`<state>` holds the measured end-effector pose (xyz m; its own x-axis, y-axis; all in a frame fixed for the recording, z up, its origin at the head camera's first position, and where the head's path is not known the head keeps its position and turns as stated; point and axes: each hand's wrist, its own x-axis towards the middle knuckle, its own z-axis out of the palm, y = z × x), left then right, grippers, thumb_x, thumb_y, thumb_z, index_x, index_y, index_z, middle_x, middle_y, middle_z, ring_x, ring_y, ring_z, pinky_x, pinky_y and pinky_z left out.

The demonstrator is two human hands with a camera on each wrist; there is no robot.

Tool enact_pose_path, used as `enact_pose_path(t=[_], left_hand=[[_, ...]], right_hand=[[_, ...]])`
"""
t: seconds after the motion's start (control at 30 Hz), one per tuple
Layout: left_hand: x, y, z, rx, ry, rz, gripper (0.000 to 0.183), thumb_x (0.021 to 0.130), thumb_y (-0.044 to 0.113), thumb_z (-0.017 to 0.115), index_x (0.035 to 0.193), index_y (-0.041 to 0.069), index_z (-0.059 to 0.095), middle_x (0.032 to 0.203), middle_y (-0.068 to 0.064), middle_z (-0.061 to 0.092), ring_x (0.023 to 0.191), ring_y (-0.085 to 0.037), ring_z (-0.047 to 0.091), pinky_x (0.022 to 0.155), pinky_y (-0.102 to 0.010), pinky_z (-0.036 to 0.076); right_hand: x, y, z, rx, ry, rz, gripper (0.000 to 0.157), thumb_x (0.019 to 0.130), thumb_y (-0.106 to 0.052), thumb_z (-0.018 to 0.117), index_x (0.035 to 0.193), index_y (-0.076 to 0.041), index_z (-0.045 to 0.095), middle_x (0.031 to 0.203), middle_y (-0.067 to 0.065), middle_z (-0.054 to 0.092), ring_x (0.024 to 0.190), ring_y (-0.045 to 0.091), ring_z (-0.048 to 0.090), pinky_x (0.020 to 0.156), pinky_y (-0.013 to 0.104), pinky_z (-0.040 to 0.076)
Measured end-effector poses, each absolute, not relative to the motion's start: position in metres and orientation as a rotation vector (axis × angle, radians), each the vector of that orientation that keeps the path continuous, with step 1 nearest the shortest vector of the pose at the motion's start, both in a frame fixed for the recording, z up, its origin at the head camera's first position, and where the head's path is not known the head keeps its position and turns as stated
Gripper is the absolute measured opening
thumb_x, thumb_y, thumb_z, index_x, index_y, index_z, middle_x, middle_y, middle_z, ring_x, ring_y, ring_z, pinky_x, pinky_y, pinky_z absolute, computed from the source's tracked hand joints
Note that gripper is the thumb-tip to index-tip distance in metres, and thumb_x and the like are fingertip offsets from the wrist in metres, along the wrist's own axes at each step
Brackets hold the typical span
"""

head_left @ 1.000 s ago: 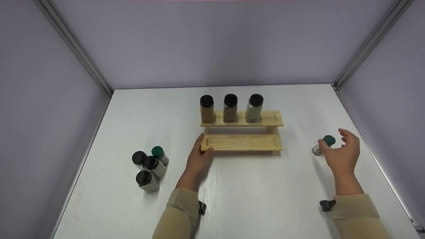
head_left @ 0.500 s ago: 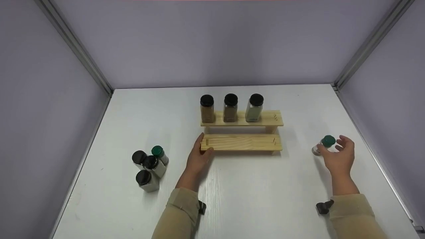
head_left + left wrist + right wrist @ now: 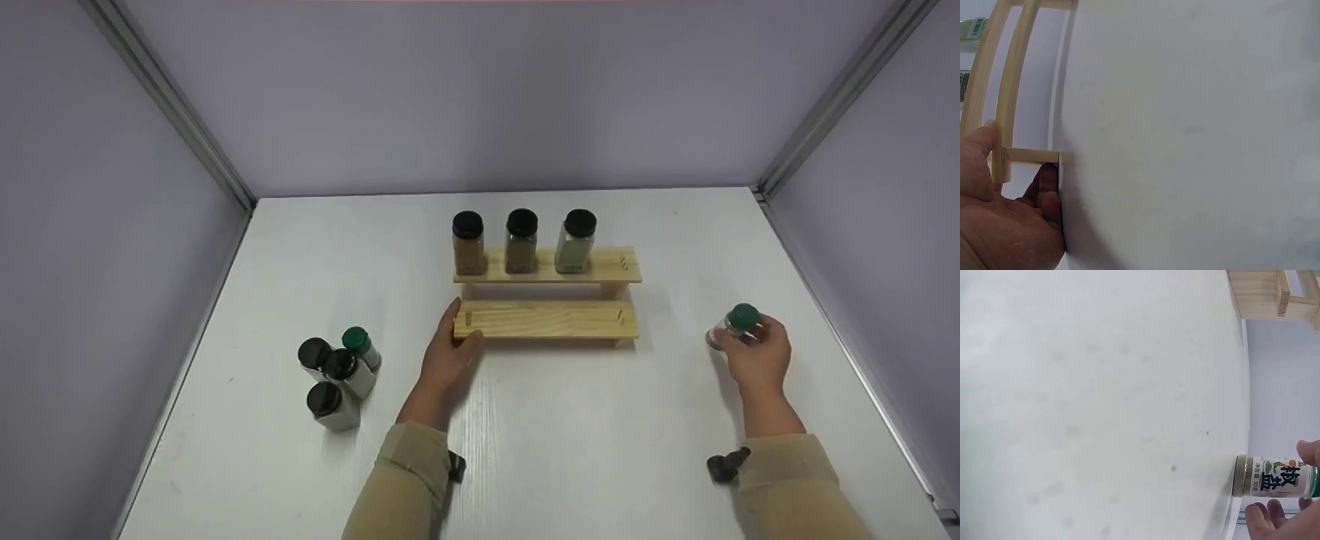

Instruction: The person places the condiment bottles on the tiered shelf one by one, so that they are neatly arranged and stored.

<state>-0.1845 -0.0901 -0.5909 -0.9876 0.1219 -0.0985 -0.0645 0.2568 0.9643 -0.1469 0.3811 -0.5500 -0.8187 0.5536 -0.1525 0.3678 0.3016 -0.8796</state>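
Observation:
My left hand (image 3: 446,364) grips the left end of the lower board of a two-tier wooden spice rack (image 3: 547,321). In the left wrist view, the thumb lies on the rack's board (image 3: 1008,95) and the other fingers curl by its leg. Far to the right, my right hand (image 3: 761,360) pinches a small green-capped spice bottle (image 3: 742,318) between thumb and fingers. The bottle stands upright with its base on the table; its white printed label (image 3: 1280,477) shows in the right wrist view. Part of the bottle is hidden behind the thumb.
Three black-capped spice jars (image 3: 520,241) stand in a row on the rack's upper tier. At left, another green-capped bottle (image 3: 360,346) clusters with black-capped jars (image 3: 335,407) on the white table (image 3: 570,442). Pale walls (image 3: 480,97) enclose the back and sides.
My right hand has moved left and its fingers have closed in around the green-capped bottle. The left hand and the rack hold still.

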Motion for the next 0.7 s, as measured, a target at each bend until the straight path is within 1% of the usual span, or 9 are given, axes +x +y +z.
enact_pose_path(t=[0.17,0.27,0.5,0.7], left_hand=[[-0.1839,-0.0902,-0.5905,0.034,2.379,1.795,0.075,0.109,0.027,0.063,0.171,0.019,0.022,0.165,-0.019,0.039,0.133,-0.034,0.055,0.111,-0.053,0.044],[-0.1836,-0.0901,-0.5893,0.035,2.387,1.79,0.075,0.108,0.027,0.064,0.171,0.018,0.023,0.167,-0.019,0.036,0.132,-0.036,0.055,0.11,-0.055,0.044],[-0.1851,-0.0895,-0.5903,0.055,2.382,1.824,0.074,0.108,0.026,0.064,0.17,0.015,0.025,0.164,-0.022,0.039,0.13,-0.037,0.057,0.108,-0.056,0.046],[-0.1848,-0.0901,-0.59,0.041,2.386,1.811,0.073,0.109,0.026,0.064,0.17,0.018,0.025,0.163,-0.02,0.042,0.126,-0.035,0.059,0.107,-0.054,0.046]], right_hand=[[-0.148,0.3806,-0.5519,-0.836,-2.424,1.463,0.075,0.102,-0.015,0.067,0.162,0.004,0.027,0.161,0.028,0.039,0.148,0.043,0.043,0.116,0.051,0.042],[-0.1485,0.379,-0.5508,-0.816,-2.439,1.432,0.071,0.103,-0.012,0.064,0.161,0.005,0.029,0.159,0.029,0.042,0.147,0.043,0.045,0.114,0.051,0.044],[-0.1502,0.3782,-0.55,-0.808,-2.456,1.409,0.068,0.105,-0.014,0.063,0.161,0.005,0.03,0.16,0.029,0.041,0.146,0.044,0.045,0.114,0.051,0.044],[-0.1501,0.3756,-0.5479,-0.803,-2.466,1.399,0.067,0.104,-0.014,0.063,0.16,0.006,0.032,0.157,0.03,0.043,0.144,0.044,0.047,0.113,0.051,0.045]])
